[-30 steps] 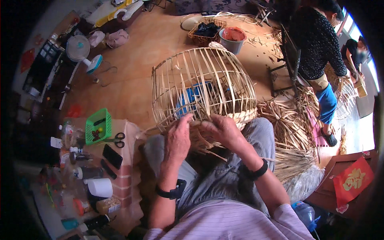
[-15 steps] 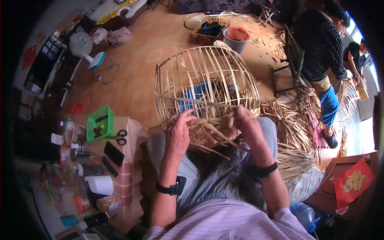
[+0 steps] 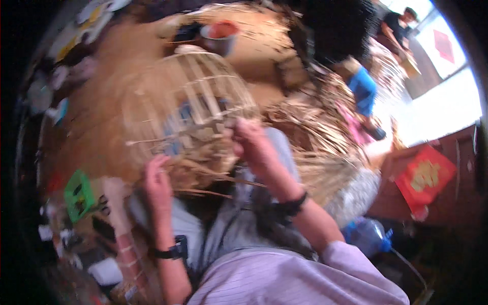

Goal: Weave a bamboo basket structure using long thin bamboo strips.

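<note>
Where left hand (image 3: 158, 180) ends, basket (image 3: 208, 104) beyond

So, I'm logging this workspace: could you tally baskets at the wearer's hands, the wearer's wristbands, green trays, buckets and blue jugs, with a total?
Basket: 1
Wristbands, left and right: 2
Tray: 1
Bucket: 1
Jug: 1
Total: 6

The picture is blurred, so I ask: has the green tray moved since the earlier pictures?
No: against the tablecloth, the green tray keeps its place beside the scissors; the view itself shifted.
</note>
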The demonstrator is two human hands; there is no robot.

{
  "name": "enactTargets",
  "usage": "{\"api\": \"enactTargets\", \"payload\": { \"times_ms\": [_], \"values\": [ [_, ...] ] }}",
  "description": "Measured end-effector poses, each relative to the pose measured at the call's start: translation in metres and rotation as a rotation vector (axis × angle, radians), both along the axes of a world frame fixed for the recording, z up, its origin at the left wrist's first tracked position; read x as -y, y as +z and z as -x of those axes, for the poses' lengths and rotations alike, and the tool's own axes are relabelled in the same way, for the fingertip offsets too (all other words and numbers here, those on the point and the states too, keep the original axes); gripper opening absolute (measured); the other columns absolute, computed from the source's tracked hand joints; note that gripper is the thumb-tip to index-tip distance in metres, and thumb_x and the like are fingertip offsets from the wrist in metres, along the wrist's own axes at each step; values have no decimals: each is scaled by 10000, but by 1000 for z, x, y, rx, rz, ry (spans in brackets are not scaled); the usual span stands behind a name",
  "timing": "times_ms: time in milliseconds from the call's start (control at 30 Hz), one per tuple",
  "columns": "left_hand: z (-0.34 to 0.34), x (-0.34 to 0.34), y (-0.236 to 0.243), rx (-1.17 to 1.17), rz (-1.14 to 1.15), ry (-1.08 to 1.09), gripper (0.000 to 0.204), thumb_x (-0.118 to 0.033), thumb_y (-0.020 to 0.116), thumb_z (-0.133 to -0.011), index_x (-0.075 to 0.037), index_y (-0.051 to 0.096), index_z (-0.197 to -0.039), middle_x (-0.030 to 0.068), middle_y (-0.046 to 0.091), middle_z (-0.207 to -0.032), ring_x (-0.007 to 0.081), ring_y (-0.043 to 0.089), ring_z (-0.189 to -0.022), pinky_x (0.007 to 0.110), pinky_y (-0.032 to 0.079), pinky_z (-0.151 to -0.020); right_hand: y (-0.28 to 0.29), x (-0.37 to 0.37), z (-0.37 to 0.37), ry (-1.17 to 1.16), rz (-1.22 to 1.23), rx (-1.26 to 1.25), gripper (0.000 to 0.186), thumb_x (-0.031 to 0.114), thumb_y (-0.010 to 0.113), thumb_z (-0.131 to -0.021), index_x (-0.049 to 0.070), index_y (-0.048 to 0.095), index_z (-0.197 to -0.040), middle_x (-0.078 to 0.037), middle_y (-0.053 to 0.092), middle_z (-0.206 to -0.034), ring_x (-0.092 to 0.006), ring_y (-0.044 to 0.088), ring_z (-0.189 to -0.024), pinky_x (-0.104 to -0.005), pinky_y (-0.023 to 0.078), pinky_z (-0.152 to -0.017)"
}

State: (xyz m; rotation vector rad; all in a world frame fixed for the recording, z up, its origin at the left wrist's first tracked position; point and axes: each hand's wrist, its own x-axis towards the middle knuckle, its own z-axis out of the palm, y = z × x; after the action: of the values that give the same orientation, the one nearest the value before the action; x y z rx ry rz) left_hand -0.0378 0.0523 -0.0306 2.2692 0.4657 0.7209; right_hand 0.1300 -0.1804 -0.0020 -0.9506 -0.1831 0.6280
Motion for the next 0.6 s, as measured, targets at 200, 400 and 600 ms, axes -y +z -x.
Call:
{"api": "enactTargets", "payload": {
  "times_ms": [200, 400, 600],
  "values": [
    [-7, 4, 3, -74, 65, 43, 321, -23, 485, -990, -12, 655, -1261, 122, 706, -1274, 271, 655, -1216, 394, 468, -1090, 1, 8, 41, 545, 299, 95, 417, 431, 548, -1102, 45, 695, -1044, 13, 547, -603, -91, 480, -443, -285, 355, -420],
    [-3, -16, -8, -80, 28, -46, 366, -38, 456, -1011, 42, 567, -1351, 164, 681, -1294, 256, 636, -1229, 388, 441, -1121, -3, 31, 18, 174, -56, 5, 456, 443, 415, -1144, 50, 635, -1219, -1, 667, -694, -43, 365, -451, -208, 309, -441],
    [-6, -7, 0, -88, 26, 2, 374, 1, 469, -977, 41, 583, -1330, 171, 699, -1261, 261, 656, -1199, 386, 461, -1095, -17, 65, 24, 133, -277, -219, 431, 439, 516, -1114, 64, 669, -1261, 23, 638, -676, -29, 356, -428, -195, 264, -414]
  ]
}}
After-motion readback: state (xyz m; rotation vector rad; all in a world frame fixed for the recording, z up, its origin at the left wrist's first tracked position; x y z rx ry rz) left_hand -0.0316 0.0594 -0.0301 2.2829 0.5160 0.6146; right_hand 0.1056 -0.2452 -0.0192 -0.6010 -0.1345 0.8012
